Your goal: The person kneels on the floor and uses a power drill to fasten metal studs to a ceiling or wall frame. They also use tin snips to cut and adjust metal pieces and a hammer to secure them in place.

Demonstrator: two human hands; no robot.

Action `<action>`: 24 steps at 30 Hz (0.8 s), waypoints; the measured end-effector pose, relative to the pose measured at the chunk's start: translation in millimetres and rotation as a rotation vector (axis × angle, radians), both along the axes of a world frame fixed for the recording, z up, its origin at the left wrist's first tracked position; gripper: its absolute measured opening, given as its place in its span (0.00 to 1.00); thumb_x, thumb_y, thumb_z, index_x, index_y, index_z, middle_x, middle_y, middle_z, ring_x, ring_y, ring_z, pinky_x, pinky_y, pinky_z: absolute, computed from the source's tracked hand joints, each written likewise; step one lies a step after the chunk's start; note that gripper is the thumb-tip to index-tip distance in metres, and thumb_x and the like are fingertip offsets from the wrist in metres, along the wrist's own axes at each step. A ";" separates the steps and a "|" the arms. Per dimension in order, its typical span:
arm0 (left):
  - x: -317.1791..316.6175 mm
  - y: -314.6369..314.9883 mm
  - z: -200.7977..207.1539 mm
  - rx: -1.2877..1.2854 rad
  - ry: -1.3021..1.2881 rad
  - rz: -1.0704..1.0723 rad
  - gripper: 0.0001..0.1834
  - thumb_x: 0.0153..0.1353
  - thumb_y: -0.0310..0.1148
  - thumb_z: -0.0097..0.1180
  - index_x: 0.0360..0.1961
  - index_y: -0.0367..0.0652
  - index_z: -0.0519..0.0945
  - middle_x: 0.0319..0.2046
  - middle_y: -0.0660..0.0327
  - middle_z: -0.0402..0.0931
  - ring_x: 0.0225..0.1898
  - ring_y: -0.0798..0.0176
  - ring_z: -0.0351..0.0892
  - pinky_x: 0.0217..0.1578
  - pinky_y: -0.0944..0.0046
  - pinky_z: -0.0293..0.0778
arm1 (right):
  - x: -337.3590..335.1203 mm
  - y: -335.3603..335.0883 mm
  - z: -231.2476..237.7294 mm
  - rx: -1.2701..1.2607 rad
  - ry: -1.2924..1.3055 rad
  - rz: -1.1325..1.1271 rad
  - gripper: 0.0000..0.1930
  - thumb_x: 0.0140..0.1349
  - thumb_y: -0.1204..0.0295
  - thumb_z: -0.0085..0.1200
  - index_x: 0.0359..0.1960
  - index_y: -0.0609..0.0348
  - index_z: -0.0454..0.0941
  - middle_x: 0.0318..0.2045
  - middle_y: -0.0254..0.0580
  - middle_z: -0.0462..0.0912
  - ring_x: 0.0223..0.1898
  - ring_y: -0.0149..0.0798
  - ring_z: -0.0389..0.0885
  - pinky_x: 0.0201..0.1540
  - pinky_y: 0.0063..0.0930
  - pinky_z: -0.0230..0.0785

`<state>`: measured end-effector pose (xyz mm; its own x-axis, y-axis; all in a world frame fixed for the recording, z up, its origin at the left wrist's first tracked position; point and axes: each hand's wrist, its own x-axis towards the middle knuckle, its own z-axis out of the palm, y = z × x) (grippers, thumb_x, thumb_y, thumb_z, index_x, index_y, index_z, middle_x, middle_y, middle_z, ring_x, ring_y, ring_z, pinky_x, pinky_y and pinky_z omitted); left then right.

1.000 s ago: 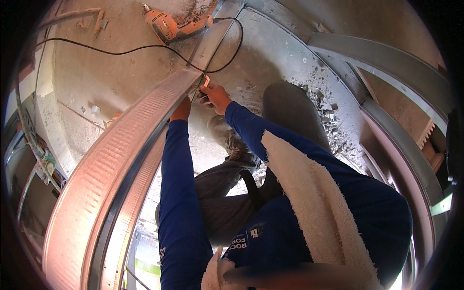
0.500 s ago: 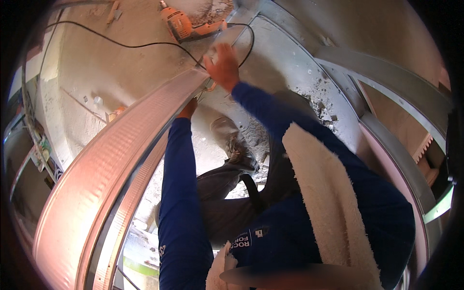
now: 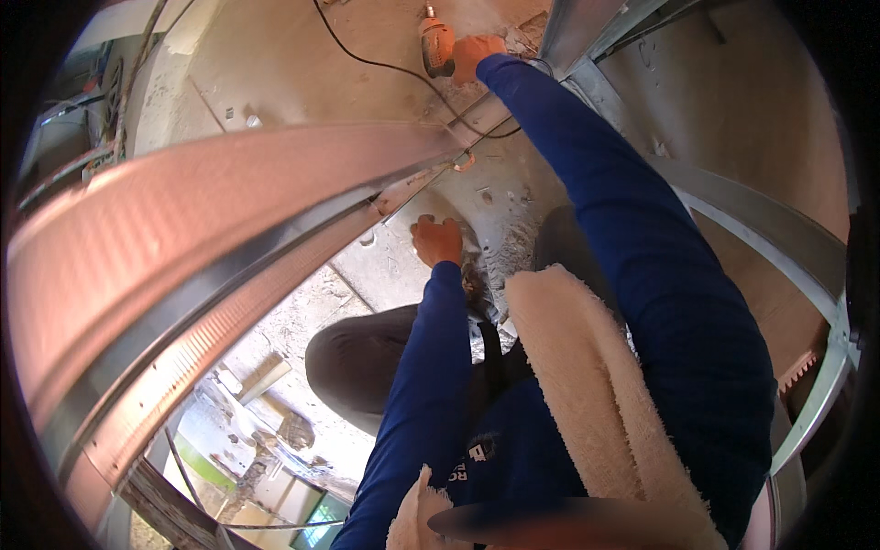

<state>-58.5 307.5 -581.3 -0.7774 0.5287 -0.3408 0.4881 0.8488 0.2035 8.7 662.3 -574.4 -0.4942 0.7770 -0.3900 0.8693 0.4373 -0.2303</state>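
Note:
An orange corded drill is on the floor at the far side, its chuck pointing away from me. My right hand is closed around the drill's handle, which it mostly hides, and my right arm is stretched far out. Nearer to me, my left hand hangs over the floor beside the metal studs, above my boot. Its fingers are curled, and whatever they hold, if anything, is hidden. A small orange loop sits at the far end of the long metal stud, between my two hands.
The drill's black cord crosses the floor and passes over the stud's far end. More metal framing curves along the right. Scraps of wood and rubble lie lower left. A pale towel hangs over my front.
My right hand has moved away from me and taken hold of the drill, whose handle now turns toward it. My left hand has come out from behind the stud, and my view has shifted.

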 end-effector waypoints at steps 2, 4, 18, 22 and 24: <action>7.6 -8.9 -7.6 0.080 -0.175 0.086 0.22 0.54 0.39 0.62 0.45 0.33 0.81 0.42 0.45 0.81 0.44 0.43 0.81 0.47 0.48 0.76 | 8.2 -1.4 30.1 0.001 0.063 0.064 0.29 0.46 0.47 0.69 0.43 0.57 0.87 0.42 0.51 0.88 0.45 0.48 0.87 0.49 0.42 0.79; 13.0 -2.8 -9.8 0.155 -0.483 0.206 0.22 0.58 0.42 0.63 0.43 0.30 0.82 0.41 0.46 0.81 0.35 0.51 0.84 0.40 0.55 0.79 | 30.5 -9.9 58.6 -0.044 0.082 0.050 0.31 0.47 0.45 0.68 0.45 0.57 0.87 0.44 0.51 0.88 0.47 0.49 0.87 0.50 0.42 0.78; 95.1 44.3 7.5 0.488 -1.455 0.140 0.50 0.59 0.67 0.60 0.63 0.30 0.68 0.54 0.49 0.74 0.52 0.50 0.77 0.56 0.47 0.71 | 224.7 -251.8 120.2 0.028 0.126 0.384 0.26 0.42 0.54 0.69 0.41 0.55 0.78 0.37 0.50 0.83 0.40 0.56 0.84 0.43 0.48 0.78; 119.0 -5.3 -34.5 0.450 -1.235 0.417 0.52 0.57 0.65 0.63 0.63 0.25 0.69 0.58 0.48 0.74 0.52 0.53 0.78 0.49 0.53 0.73 | 206.1 -274.4 100.1 -0.144 -0.059 0.426 0.29 0.41 0.52 0.69 0.44 0.54 0.79 0.39 0.51 0.85 0.41 0.56 0.85 0.43 0.48 0.77; 125.5 -21.1 -47.5 0.478 -1.189 0.484 0.51 0.56 0.65 0.63 0.62 0.24 0.70 0.55 0.48 0.76 0.49 0.53 0.79 0.46 0.54 0.74 | 193.8 -276.2 87.4 -0.265 -0.215 0.446 0.30 0.41 0.51 0.69 0.46 0.54 0.81 0.40 0.52 0.85 0.42 0.56 0.85 0.44 0.47 0.77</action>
